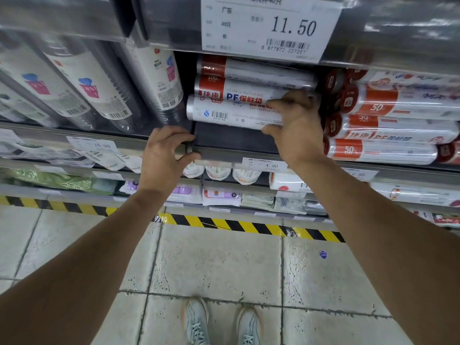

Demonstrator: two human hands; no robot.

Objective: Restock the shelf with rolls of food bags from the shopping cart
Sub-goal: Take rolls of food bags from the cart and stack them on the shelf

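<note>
The single head camera looks forward and down, close to the shelf (231, 155) front edge, with the floor tiles (219, 265) and the person's shoes (196, 322) below.

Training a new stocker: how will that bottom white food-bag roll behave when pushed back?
The white cylindrical food-bag roll lies on its side, so it probably rolls easily. Its glossy plastic wrap likely makes it slippery under the right hand. It appears rigid, not floppy.
</note>
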